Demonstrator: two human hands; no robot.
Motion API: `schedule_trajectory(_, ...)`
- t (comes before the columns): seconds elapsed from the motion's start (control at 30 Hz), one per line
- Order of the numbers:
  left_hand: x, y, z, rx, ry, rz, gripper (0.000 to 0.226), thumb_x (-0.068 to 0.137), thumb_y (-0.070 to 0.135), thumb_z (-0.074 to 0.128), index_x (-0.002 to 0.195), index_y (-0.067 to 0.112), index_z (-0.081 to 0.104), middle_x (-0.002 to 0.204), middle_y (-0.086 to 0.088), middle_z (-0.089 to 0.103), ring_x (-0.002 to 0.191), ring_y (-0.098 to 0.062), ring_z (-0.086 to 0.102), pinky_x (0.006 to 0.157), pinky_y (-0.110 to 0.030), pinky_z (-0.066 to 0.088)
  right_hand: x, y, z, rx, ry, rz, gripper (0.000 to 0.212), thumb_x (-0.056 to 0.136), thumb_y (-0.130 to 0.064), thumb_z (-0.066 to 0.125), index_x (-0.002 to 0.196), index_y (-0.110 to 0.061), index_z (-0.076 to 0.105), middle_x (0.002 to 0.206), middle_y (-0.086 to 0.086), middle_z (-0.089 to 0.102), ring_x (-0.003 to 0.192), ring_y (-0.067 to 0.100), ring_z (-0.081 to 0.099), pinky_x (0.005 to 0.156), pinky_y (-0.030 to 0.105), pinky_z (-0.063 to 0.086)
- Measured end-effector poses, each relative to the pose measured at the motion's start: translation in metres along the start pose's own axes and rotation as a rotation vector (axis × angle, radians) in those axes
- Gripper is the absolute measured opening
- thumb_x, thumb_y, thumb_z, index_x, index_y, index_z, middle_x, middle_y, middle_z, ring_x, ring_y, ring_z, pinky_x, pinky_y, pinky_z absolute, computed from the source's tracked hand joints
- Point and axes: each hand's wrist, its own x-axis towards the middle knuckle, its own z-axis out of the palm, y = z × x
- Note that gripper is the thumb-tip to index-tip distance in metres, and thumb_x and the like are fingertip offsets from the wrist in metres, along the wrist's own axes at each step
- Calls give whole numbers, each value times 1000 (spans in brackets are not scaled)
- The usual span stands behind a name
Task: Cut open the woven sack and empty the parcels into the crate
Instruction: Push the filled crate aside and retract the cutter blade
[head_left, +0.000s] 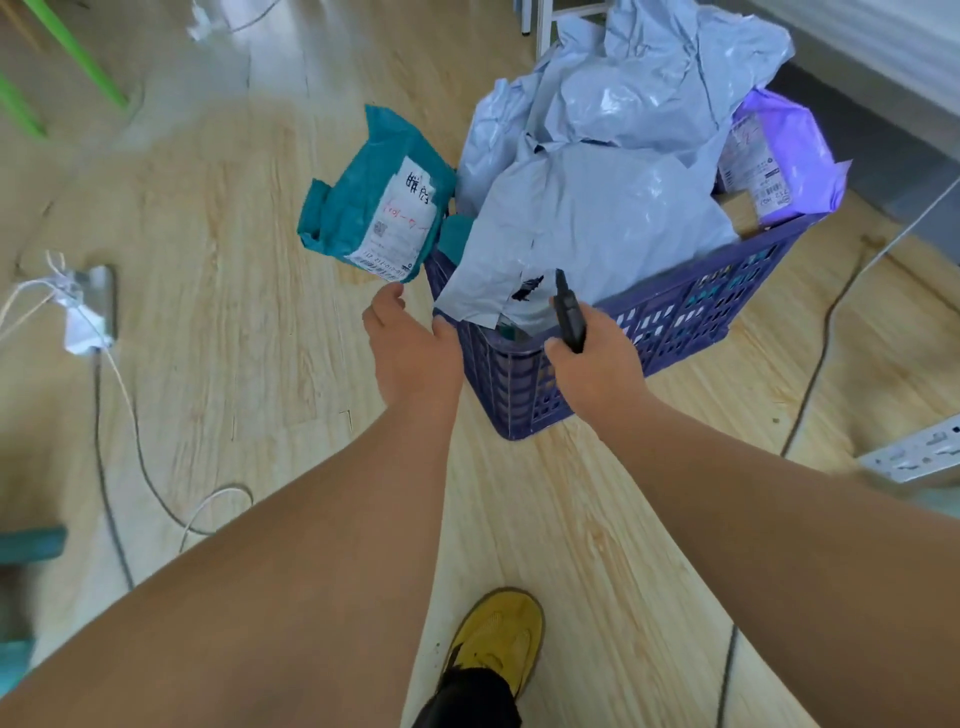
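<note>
Floor (249, 322): pale wood-look boards, cables trailing across them to the left and right of the crate.

Crate (691, 317): purple plastic, slotted walls, standing on the floor. It is brimming over.

Sack (602, 208): a large pale grey-blue crumpled sheet is lying over the crate's top and spilling past its near rim. Cannot tell from here whether it is woven, but it reads as the emptied sack.

Teal parcel (376, 202): white label with handwriting, tilted at the crate's left corner, leaning outward over the floor. Cannot tell whether it is resting on the rim or in the air.

Purple parcel (779, 156): labelled, sitting at the crate's far right corner, poking above the rim.

Left hand (410, 348): at the crate's near left corner, fingers loosely bent, holding nothing that is visible, thumb reaching toward the teal parcel.

Right hand (597, 358): just over the crate's near rim, clasping a black cutter (569, 312), its tip pointing up toward the sack.

Yellow shoe (493, 639): on the floor, nearer the person than the crate.

Risks, as judged:
- Teal parcel is looking set to drop outside the crate, since it is overhanging the corner.
- Cutter tip is sitting close to the sack and parcels; a careless push could be slitting a parcel.
- Sack left draped could be hiding parcels.
</note>
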Motion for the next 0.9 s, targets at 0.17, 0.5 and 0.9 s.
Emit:
schedule_trajectory(0.17, 18, -8, -16, 86, -56, -65, 54, 89, 14, 55, 139, 17, 33, 138, -7, 38, 114, -24, 52, 86, -34, 45, -6, -16, 15, -102, -152, -118, 15, 93, -15, 49, 103, -25, 53, 79, -4, 49, 64, 16, 48, 55, 30, 39)
schedule_trajectory(0.5, 3, -33, -8, -26, -324, -197, 63, 87, 9, 54, 145, 20, 31, 140, -7, 42, 109, -20, 51, 81, -32, 46, -8, -19, 27, -356, -354, -91, 44, 93, -17, 52, 136, -15, 44, 134, 6, 44, 97, 18, 43, 83, 33, 39)
schedule_trajectory(0.9, 39, 10, 54, -449, -731, -428, 44, 80, -10, 43, 120, 4, 54, 121, -20, 59, 109, -30, 57, 104, -45, 43, 28, -19, 21, -29, -226, 200, 47, 89, -6, 52, 133, -21, 47, 97, 6, 59, 77, 17, 54, 58, 24, 39)
